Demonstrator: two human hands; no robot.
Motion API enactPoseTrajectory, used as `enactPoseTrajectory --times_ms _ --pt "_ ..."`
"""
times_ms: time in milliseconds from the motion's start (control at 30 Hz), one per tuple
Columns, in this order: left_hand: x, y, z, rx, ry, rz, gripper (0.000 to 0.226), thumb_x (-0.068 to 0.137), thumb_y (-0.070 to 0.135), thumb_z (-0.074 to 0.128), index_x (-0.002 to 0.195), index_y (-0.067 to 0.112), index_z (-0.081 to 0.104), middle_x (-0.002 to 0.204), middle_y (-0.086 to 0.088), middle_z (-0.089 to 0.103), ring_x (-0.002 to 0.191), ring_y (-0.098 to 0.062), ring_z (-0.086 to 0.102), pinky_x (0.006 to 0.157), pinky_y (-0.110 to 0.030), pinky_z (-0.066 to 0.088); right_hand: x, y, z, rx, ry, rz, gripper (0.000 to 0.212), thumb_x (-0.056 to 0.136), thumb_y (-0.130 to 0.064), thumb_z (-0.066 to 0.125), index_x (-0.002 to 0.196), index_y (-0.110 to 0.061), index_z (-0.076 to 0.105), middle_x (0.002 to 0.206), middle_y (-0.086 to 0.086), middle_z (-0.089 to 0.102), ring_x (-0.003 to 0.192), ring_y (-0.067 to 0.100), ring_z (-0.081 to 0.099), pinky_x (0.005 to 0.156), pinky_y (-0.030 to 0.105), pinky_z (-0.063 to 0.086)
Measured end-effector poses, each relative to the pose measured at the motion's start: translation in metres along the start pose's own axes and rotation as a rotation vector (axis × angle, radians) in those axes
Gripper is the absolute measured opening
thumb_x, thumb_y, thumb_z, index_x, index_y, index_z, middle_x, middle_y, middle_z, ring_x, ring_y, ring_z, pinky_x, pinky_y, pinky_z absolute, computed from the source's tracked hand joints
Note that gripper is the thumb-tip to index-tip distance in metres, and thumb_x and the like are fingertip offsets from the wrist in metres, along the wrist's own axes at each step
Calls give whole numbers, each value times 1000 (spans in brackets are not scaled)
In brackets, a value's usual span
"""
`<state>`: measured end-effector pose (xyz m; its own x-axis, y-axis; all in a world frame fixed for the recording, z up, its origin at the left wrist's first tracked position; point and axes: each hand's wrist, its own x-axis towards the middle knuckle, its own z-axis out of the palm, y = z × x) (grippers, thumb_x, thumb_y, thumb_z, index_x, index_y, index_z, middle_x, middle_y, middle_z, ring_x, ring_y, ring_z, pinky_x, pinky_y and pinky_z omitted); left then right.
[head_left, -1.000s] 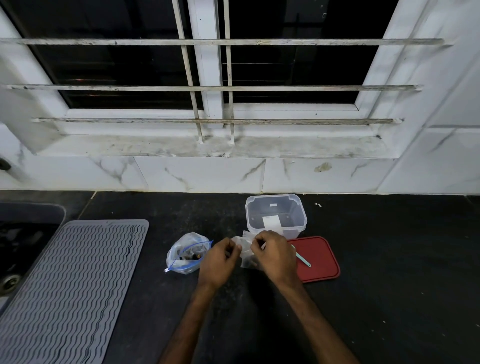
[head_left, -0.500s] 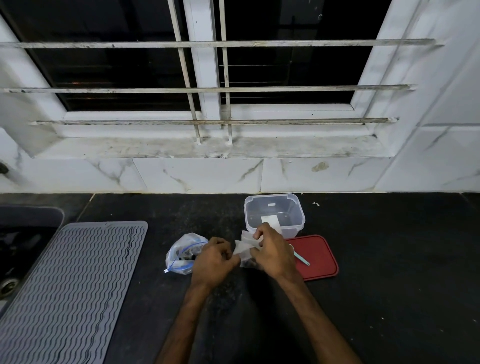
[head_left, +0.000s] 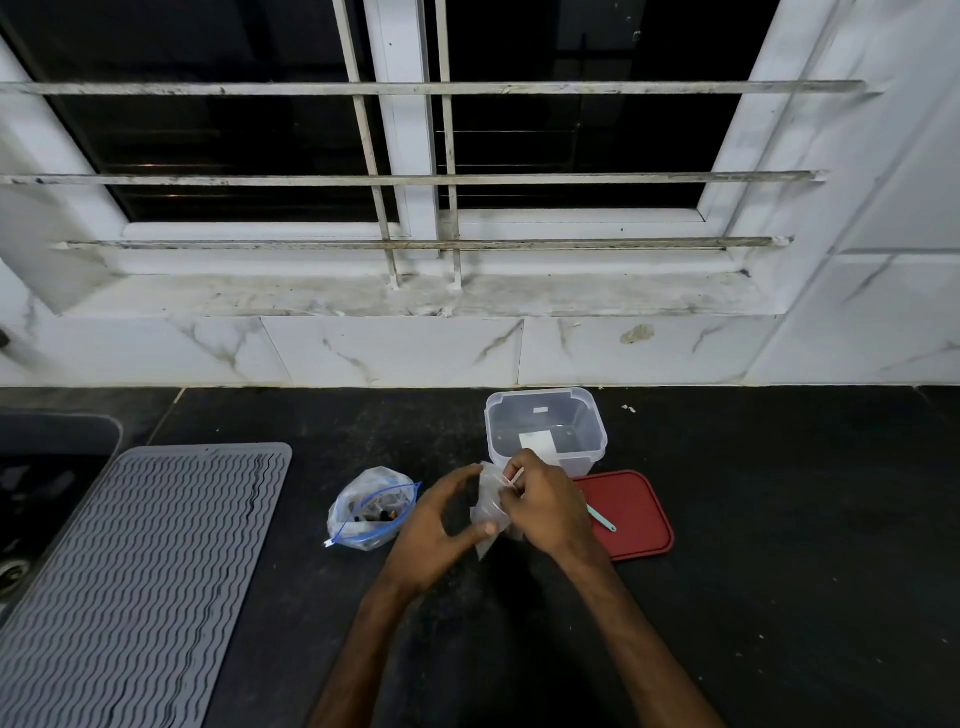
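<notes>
Just in front of the clear container (head_left: 501, 431), both hands hold a small clear bag (head_left: 488, 512) up off the dark counter. The left hand (head_left: 434, 525) cups it from the side, thumb pressed under its lower edge and fingers curved widely round it. The right hand (head_left: 550, 512) pinches the bag's top edge tightly, where a thin white strip shows. Whether the top is being opened or sealed I cannot tell, nor what the bag holds. The work looks to be at an early or middle stage: the container holds only a white slip (head_left: 537, 442), and its red lid (head_left: 636, 514) lies off, in front and to the right of it, with a teal stick (head_left: 602, 519) resting on it. A blue-zip bag (head_left: 371, 509) of small dark pieces sits untouched in front and to the left of the container, so it likely awaits handling, and the lid is not yet fitted.
</notes>
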<state>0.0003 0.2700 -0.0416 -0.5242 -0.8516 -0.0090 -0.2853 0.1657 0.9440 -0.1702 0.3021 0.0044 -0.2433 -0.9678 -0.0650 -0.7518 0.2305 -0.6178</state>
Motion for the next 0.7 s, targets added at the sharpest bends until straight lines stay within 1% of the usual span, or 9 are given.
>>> enactPoseTrajectory --times_ms 67,100,200,267,333,400,500,600,700 --pt "2 -1 2 92 -14 7 88 65 48 85 140 36 41 139 25 47 128 6 44 105 -16 37 -1 -3 -1 -49 35 -14 15 92 -26 61 103 -21 52 95 0 69 82 15 63 61 20 41" --pt "4 -2 4 123 -5 11 90 61 52 86 139 38 42 139 24 48 128 4 44 106 -21 38 -2 -5 0 -63 45 -18 16 92 -27 60 104 -21 50 96 0 69 84 16 64 60 19 38" --pt "5 1 12 147 50 13 75 66 53 81 132 37 49 131 20 55 120 4 51 105 -29 44 -3 -10 1 -79 69 -45 22 93 -32 59 107 -22 45 96 0 71 85 18 67 60 22 39" --pt "4 3 14 136 82 -6 67 73 50 77 132 34 50 129 18 58 117 4 53 102 -28 46 -3 -10 1 -54 63 -51 25 93 -37 59 108 -24 43 94 0 70 82 16 67 59 21 38" --pt "4 3 13 100 108 -10 60 75 46 77 129 35 53 125 18 60 114 4 56 99 -24 47 -2 -7 1 78 59 -48 25 93 -40 59 108 -26 44 96 -3 69 80 12 66 58 19 43" --pt "4 3 11 75 144 -5 55 74 47 77 123 33 56 120 16 63 111 2 58 94 -21 48 0 -2 -1 239 98 -84 21 93 -40 58 106 -25 50 101 -7 67 88 8 64 71 25 53" --pt "2 0 7 38 180 -13 45 77 39 78 118 28 61 114 10 66 106 -1 61 88 -19 50 5 10 -3 327 87 -203 15 96 -35 55 102 -24 62 107 -12 61 104 4 56 87 30 49" --pt "1 2 7 -44 184 -56 27 82 28 74 108 24 66 104 5 70 98 -5 65 85 -31 56 5 19 -4 257 -48 -284 23 97 -40 52 104 -26 70 126 -17 53 122 1 44 101 26 40" --pt "0 5 7 -117 200 -102 12 85 21 70 97 20 69 95 2 73 90 -11 68 82 -40 58 0 20 -6 258 -119 -331 22 96 -36 54 103 -26 73 134 -18 49 128 0 37 105 17 31"
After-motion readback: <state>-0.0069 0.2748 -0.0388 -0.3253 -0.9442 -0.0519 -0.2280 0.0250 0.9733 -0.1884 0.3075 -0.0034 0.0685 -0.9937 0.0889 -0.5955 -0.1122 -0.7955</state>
